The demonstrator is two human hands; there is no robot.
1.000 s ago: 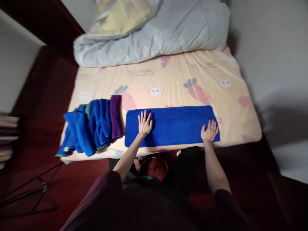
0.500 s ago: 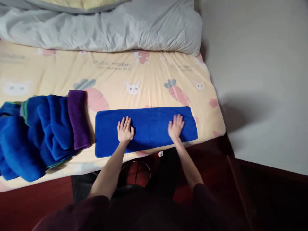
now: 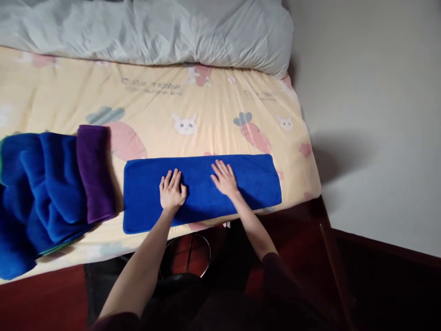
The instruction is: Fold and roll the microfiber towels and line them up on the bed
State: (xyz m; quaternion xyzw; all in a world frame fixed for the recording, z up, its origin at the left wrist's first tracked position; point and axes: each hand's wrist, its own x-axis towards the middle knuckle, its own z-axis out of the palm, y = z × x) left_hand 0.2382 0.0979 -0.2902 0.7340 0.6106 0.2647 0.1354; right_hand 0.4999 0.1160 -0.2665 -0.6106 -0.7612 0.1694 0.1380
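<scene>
A blue towel [image 3: 200,197], laid out as a long flat strip, lies along the near edge of the bed. My left hand [image 3: 172,192] rests open on its left half, fingers spread and palm down. Right of the middle, my right hand [image 3: 225,179] is also open and flat on the cloth. Neither hand grips the towel. To its left lies a purple folded towel [image 3: 96,174], apart from the blue strip. Beside that is a loose heap of blue towels [image 3: 44,184] with green edging, cut off by the left side of the view.
The yellow bed sheet [image 3: 151,119] has carrot and rabbit prints. A grey quilt [image 3: 155,34] is bunched across the back. On the right stands a pale wall [image 3: 372,115]. Below the bed edge, a round metal ring [image 3: 208,257] shows above the reddish floor [image 3: 44,303].
My right hand has slid left along the blue towel, closer to my left hand. My left hand stays on the left half. The view has shifted slightly.
</scene>
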